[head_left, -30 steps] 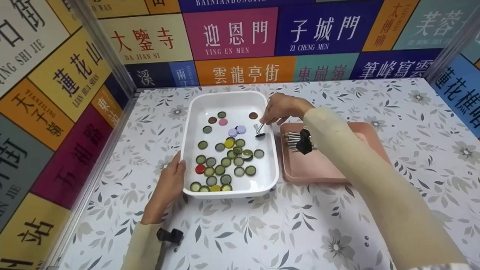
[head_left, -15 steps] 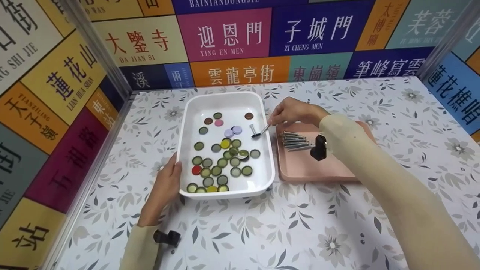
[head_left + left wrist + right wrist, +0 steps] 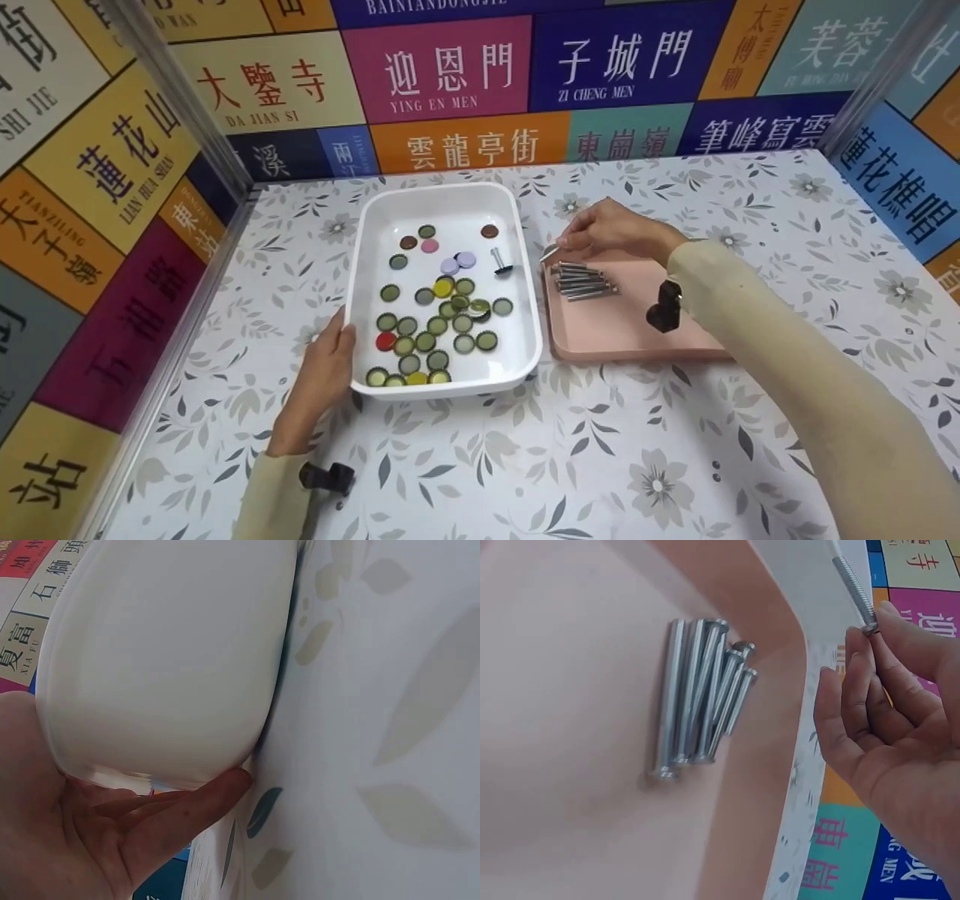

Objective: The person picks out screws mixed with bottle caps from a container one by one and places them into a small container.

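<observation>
My right hand [image 3: 611, 229] pinches a metal screw [image 3: 550, 253] by its head, above the gap between the two trays; its threaded shaft [image 3: 855, 589] shows in the right wrist view. Inside the white tray [image 3: 442, 193], near its right wall, another screw [image 3: 496, 257] leans with a small black disc [image 3: 503, 270] at its lower end. Several bottle caps [image 3: 437, 325] lie around the tray floor. My left hand [image 3: 324, 371] holds the white tray's left side, with a finger [image 3: 202, 806] low along its wall in the left wrist view.
Beside the white tray stands a pink tray [image 3: 630, 330] with a bundle of several screws [image 3: 583, 282] at its left end. Both rest on a flower-patterned table [image 3: 570, 450]. Sign-printed panels [image 3: 450, 71] close off the back and sides.
My right hand has drawn the screw up and right, away from the black disc and over the white tray's rim. My left hand stays on the white tray.
</observation>
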A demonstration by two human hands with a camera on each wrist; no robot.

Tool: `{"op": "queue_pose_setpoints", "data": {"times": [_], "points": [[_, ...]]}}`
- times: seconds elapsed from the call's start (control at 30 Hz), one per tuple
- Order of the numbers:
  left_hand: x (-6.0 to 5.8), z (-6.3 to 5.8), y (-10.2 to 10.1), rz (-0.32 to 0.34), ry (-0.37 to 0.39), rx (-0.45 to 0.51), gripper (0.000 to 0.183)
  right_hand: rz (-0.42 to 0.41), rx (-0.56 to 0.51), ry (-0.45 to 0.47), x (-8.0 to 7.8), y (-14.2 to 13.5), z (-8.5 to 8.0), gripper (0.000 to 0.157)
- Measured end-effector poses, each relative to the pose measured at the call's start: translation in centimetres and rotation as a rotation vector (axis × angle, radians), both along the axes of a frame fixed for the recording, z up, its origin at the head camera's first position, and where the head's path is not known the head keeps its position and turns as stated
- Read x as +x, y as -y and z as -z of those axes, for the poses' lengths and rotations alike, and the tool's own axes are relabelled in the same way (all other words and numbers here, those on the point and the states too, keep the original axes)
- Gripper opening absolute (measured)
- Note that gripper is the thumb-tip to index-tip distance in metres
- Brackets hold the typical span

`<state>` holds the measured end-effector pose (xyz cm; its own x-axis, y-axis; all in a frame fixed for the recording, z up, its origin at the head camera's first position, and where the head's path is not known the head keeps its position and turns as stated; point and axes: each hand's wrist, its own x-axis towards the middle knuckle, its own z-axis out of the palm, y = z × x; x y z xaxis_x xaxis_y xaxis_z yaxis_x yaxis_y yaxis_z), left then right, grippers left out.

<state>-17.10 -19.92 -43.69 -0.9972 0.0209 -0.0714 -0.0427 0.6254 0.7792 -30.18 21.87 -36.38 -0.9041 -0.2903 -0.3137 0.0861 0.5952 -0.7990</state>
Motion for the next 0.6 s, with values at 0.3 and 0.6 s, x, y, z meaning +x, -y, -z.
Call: {"op": "queue_pose_setpoints", "data": {"times": [0.3,0.6], "points": [[0.1,0.0,0.1,0.002,0.011,0.001,0.054,-0.001,0.068,0.016,1.0,-2.2,0.7,0.033],[0.1,-0.2,0.0,0.005,0.021,-0.012,0.054,0.017,0.122,0.011,1.9,-4.3,1.9,0.034]]}}
